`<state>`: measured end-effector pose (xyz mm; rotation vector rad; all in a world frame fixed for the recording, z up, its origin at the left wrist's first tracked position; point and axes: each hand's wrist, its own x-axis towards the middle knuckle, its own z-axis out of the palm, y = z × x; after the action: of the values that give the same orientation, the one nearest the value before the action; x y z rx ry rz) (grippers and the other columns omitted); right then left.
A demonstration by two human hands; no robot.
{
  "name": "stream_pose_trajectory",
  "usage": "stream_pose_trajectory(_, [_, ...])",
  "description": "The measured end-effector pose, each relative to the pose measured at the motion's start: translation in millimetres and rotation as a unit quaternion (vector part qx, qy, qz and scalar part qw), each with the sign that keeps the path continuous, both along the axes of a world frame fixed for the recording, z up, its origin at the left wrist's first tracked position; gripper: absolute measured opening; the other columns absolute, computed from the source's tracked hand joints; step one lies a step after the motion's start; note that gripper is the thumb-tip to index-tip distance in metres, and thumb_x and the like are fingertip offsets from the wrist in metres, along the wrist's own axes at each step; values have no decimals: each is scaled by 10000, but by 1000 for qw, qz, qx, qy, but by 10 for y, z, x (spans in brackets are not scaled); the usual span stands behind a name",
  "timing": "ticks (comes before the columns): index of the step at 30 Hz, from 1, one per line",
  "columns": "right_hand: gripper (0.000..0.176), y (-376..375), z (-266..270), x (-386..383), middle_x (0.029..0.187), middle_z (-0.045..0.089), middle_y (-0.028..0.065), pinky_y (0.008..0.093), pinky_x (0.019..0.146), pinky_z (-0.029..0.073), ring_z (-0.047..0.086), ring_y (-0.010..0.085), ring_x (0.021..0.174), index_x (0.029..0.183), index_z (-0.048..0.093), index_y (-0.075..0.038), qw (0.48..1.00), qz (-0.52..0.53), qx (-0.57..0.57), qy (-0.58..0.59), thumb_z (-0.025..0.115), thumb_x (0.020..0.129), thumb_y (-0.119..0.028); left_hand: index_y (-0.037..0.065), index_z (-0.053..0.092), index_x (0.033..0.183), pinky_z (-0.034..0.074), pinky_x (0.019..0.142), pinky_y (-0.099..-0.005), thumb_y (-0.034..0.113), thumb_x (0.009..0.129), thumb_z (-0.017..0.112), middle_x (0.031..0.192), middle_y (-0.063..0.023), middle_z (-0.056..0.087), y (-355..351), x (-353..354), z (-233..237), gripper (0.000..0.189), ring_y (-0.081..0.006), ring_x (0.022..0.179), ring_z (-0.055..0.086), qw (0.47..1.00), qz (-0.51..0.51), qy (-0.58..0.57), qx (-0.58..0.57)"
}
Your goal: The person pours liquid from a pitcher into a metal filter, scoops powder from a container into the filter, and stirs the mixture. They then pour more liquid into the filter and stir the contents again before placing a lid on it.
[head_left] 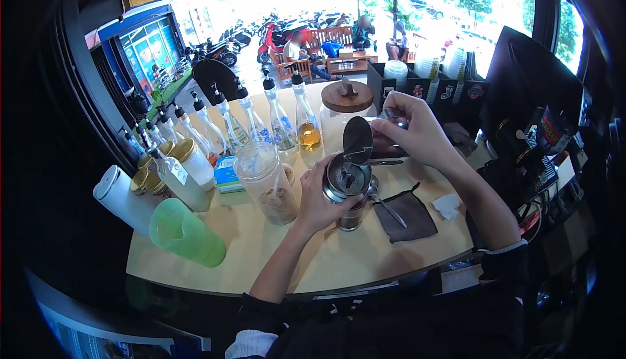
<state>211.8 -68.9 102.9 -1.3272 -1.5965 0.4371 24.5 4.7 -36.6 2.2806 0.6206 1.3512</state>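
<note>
Fingers wrapped, my left hand [317, 204] holds a metal cylindrical container [344, 178] with an open top over the table. My right hand [417, 129] grips a small shiny metal piece [396, 119], close to a dark round lid or disc [358, 140] that stands tilted over the container's rim. How these parts join cannot be made out. Below the container is another metal vessel [351, 219]. To the right, a spoon [389, 210] lies over a dark cloth [407, 217].
A clear jar [264, 186], green pitcher [186, 234] and several pump bottles [280, 121] stand left. Behind is a wooden-lidded jar [347, 98]. White tissue [447, 206] lies right; a dark cup holder [443, 98] stands back right. Several people sit outside on benches [349, 64].
</note>
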Motion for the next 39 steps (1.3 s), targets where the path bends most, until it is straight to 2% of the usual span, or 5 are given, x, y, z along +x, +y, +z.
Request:
stream_pose_trajectory(10, [278, 24, -7, -33, 687, 418, -34, 219, 581, 334, 364, 28, 664, 765, 453, -33, 1000, 11, 13, 18, 695, 817, -158, -39, 472, 1255, 462, 940, -362, 295, 593, 869, 1115, -164, 620, -8, -5, -8, 841, -239, 1043, 617, 1000, -12, 0, -10])
stream_pose_trajectory(13, [274, 49, -18, -11, 693, 418, -29, 223, 584, 342, 367, 29, 667, 766, 451, -28, 1000, -7, 18, -22, 692, 816, -150, -37, 480, 1248, 461, 938, -365, 307, 597, 866, 1106, -159, 626, -3, -7, -15, 831, -245, 1040, 619, 1000, -17, 0, -5])
stream_pose_trajectory(19, [290, 37, 2, -22, 684, 392, -25, 233, 581, 344, 359, 37, 666, 750, 417, -25, 999, 13, 21, 33, 680, 814, -130, -33, 497, 1231, 463, 937, -367, 326, 594, 861, 1090, -156, 635, -4, -24, -9, 817, -253, 1033, 624, 1000, -12, 3, 0])
stream_pose_trajectory(31, [311, -6, 4, 93, 671, 373, -19, 237, 580, 342, 354, 48, 663, 725, 386, -32, 999, -26, 25, -14, 670, 816, -119, -13, 529, 1201, 462, 933, -378, 310, 575, 846, 1080, -136, 648, 8, -58, 45, 773, -252, 1008, 639, 1000, -13, 15, 4])
stream_pose_trajectory(39, [303, -61, -33, 100, 681, 394, -16, 235, 579, 340, 361, 49, 662, 730, 396, -31, 999, -7, 21, 31, 672, 815, -122, 38, 515, 1241, 357, 964, -407, 318, 578, 841, 1103, -97, 632, -5, -89, 74, 790, -252, 1047, 601, 999, 22, 31, 27])
